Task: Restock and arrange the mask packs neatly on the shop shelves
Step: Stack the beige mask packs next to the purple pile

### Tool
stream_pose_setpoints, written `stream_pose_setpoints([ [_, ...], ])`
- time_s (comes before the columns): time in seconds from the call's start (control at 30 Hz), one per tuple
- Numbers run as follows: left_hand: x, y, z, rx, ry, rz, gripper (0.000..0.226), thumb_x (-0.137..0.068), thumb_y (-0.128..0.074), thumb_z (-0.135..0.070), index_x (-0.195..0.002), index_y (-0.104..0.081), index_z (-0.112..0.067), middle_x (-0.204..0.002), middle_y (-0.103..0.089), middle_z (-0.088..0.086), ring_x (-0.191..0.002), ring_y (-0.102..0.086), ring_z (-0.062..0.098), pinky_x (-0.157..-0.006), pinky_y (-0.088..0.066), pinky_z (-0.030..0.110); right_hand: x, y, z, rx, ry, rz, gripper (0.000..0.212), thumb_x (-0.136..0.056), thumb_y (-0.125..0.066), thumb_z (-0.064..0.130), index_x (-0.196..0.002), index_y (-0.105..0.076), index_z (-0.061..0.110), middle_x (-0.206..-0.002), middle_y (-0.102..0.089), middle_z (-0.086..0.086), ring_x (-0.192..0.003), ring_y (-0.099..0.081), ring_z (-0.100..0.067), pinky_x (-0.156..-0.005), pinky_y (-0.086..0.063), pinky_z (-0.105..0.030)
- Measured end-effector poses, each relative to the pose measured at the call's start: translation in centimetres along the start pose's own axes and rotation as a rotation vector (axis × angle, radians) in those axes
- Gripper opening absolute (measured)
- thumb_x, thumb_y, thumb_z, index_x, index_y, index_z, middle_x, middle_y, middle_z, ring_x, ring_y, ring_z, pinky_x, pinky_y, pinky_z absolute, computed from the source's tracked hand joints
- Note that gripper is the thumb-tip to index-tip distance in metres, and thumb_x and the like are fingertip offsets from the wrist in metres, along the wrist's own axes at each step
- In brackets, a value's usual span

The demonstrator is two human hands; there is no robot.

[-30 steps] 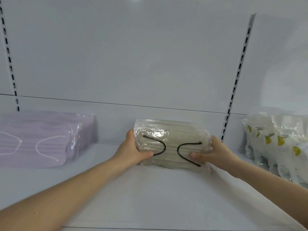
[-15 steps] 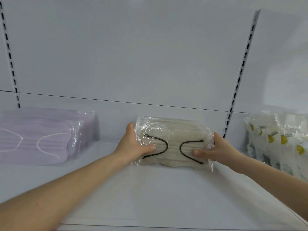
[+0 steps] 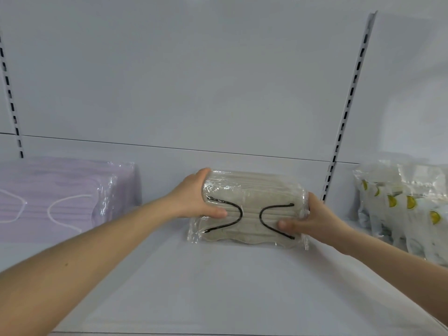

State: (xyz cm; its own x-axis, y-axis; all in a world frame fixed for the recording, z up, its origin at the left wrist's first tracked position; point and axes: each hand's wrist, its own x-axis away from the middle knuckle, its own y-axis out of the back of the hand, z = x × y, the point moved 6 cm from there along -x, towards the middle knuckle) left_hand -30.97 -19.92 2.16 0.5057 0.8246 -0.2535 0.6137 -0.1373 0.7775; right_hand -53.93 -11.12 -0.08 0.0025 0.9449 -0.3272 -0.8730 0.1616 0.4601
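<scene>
Holding the beige mask pack [image 3: 252, 209] by its short ends: left hand [image 3: 194, 197] curled round the left end, right hand [image 3: 312, 219] round the right, thumbs on the front face. Seemingly resting by its lower long edge on the shelf [image 3: 218, 287], straight ahead, long axis left to right, well apart from the lilac pack [image 3: 60, 195] and the lemon-print packs [image 3: 400, 209]. Equally near both hands, so probably best pushed back evenly to stay square.
</scene>
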Motion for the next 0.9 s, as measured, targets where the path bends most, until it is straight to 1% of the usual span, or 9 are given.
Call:
stream_pose_setpoints([
  [0.1,0.9,-0.2,0.8,0.148,0.055,-0.003,0.125,-0.065,-0.082,-0.036,-0.148,0.010,-0.022,-0.153,-0.019,-0.004,-0.139,-0.024,0.014,-0.105,-0.024,0.021,0.2,0.4,-0.7,-0.026,-0.053,-0.044,0.050,-0.067,-0.082,0.007,-0.105,-0.055,0.026,-0.092,-0.071,0.016,-0.090,-0.066,0.003,-0.073,-0.052,-0.012],
  [0.23,2.2,-1.5,2.0,0.305,0.072,0.055,0.117,-0.063,-0.086,-0.019,-0.145,-0.003,-0.027,-0.130,-0.042,-0.014,-0.123,-0.044,0.010,-0.100,-0.039,0.024,0.4,0.4,-1.7,-0.010,-0.116,0.002,0.066,-0.062,-0.087,0.014,-0.119,-0.053,0.019,-0.110,-0.068,0.002,-0.102,-0.065,-0.010,-0.083,-0.054,-0.024],
  [0.37,2.6,-2.0,2.2,0.332,0.084,0.012,0.110,-0.065,-0.082,-0.008,-0.145,-0.009,-0.029,-0.122,-0.048,-0.009,-0.108,-0.052,0.011,-0.083,-0.049,0.021,0.8,0.1,-0.6,0.023,-0.085,-0.073,0.046,-0.067,-0.077,-0.008,-0.094,-0.054,0.022,-0.088,-0.067,0.009,-0.084,-0.064,0.007,-0.064,-0.048,-0.007],
  [0.43,2.8,-2.0,1.9,0.334,0.088,-0.009,0.105,-0.068,-0.080,-0.005,-0.144,-0.011,-0.030,-0.111,-0.052,-0.010,-0.087,-0.056,0.006,-0.065,-0.050,0.013,1.0,-0.2,0.3,0.037,-0.043,-0.106,0.045,-0.068,-0.072,-0.015,-0.081,-0.051,0.023,-0.075,-0.062,0.016,-0.063,-0.060,0.017,-0.056,-0.044,-0.002],
  [0.5,2.9,-2.0,1.9,0.335,0.089,-0.018,0.102,-0.070,-0.078,-0.004,-0.143,-0.012,-0.031,-0.100,-0.052,-0.015,-0.077,-0.055,0.004,-0.061,-0.050,0.011,1.2,-0.5,1.0,0.050,-0.034,-0.120,0.046,-0.068,-0.071,-0.017,-0.078,-0.049,0.023,-0.073,-0.059,0.017,-0.057,-0.057,0.019,-0.054,-0.042,-0.001],
  [0.6,3.0,-2.1,1.9,0.355,0.101,0.007,0.099,-0.070,-0.078,-0.004,-0.141,-0.014,-0.031,-0.100,-0.054,-0.011,-0.080,-0.058,0.013,-0.067,-0.055,0.032,1.2,-0.3,0.9,0.064,-0.026,-0.115,0.044,-0.069,-0.072,-0.014,-0.078,-0.049,0.022,-0.067,-0.060,0.017,-0.059,-0.058,0.017,-0.055,-0.042,-0.002],
  [0.67,3.0,-2.2,1.8,0.371,0.106,0.027,0.098,-0.071,-0.078,-0.005,-0.141,-0.013,-0.031,-0.104,-0.052,-0.011,-0.077,-0.056,0.007,-0.060,-0.054,0.028,1.2,0.0,-0.1,0.112,-0.071,-0.117,0.045,-0.068,-0.079,-0.002,-0.088,-0.047,0.023,-0.078,-0.061,0.015,-0.074,-0.061,0.008,-0.061,-0.046,-0.007],
  [0.8,2.9,-2.5,2.1,0.405,0.135,0.048,0.093,-0.074,-0.074,-0.002,-0.140,-0.013,-0.029,-0.108,-0.053,0.000,-0.070,-0.054,0.012,-0.043,-0.042,0.016,0.7,-0.3,-1.4,0.199,-0.141,-0.119,0.080,-0.052,-0.091,0.029,-0.115,-0.041,0.020,-0.103,-0.061,0.006,-0.090,-0.058,-0.011,-0.074,-0.049,-0.028],
  [0.9,2.8,-2.6,2.1,0.402,0.141,0.038,0.088,-0.076,-0.071,-0.001,-0.139,-0.016,-0.026,-0.096,-0.051,-0.002,-0.068,-0.051,0.009,-0.042,-0.040,0.013,0.8,-0.2,-1.0,0.212,-0.147,-0.160,0.073,-0.061,-0.087,0.019,-0.114,-0.036,0.025,-0.100,-0.054,0.016,-0.094,-0.055,-0.006,-0.085,-0.046,-0.027],
])
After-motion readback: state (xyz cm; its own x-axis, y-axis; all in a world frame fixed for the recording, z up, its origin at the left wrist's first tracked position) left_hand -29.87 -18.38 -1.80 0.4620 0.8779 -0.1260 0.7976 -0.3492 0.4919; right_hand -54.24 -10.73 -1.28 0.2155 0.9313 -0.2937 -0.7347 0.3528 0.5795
